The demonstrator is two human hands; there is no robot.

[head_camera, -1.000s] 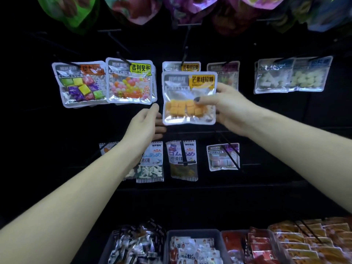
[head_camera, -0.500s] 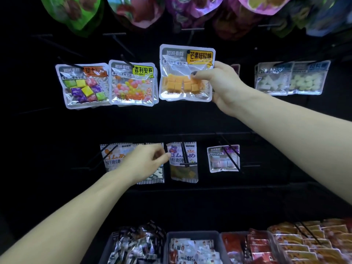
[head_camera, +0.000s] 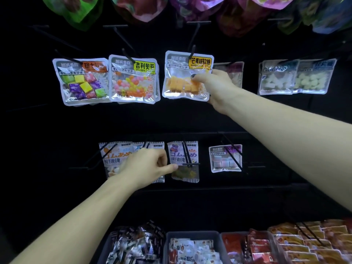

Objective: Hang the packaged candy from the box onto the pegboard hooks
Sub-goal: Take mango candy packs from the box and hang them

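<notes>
A clear pack of orange mango candy point(head_camera: 182, 77) with a yellow label hangs at a black pegboard hook point(head_camera: 192, 51) in the upper row; the hook's rod passes through its top edge. My right hand point(head_camera: 215, 88) pinches the pack's right side, thumb on its front. My left hand point(head_camera: 146, 166) hovers lower, in front of the lower row of striped gummy packs point(head_camera: 182, 161), fingers loosely curled with the thumb out and nothing in it.
Packs of coloured cubes point(head_camera: 82, 80) and jelly beans point(head_camera: 133, 80) hang left of the mango pack, white candies point(head_camera: 297, 77) to the right. Foil bags hang along the top. Grey bins point(head_camera: 190, 235) of packaged snacks sit below, with empty hooks sticking out.
My right hand raised the mango pack and brought it onto the upper hook. My left hand dropped from beside the pack to the lower row.
</notes>
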